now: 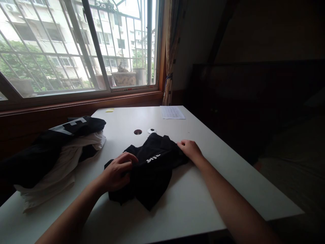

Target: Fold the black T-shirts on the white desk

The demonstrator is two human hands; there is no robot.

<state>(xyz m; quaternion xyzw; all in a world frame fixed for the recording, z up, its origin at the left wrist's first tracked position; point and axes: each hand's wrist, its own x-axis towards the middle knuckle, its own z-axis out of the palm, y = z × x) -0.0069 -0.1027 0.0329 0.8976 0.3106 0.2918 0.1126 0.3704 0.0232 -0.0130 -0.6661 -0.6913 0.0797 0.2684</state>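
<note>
A black garment with white lettering [152, 173] lies crumpled on the white table [203, 200]; its exact kind is hidden by the folds. My left hand [119, 171] rests on the garment's left part, fingers bent and pressed to the cloth. At the garment's far right edge, my right hand [190, 149] pinches the fabric between thumb and fingers. The lettering faces up between both hands.
A heap of black and white clothes [68, 145] lies along the table's left side. Toward the back are a printed paper [172, 112], a yellow sticky note [110, 110], a round cable hole [137, 132] and its white cover [152, 130]. A barred window [101, 44] stands behind.
</note>
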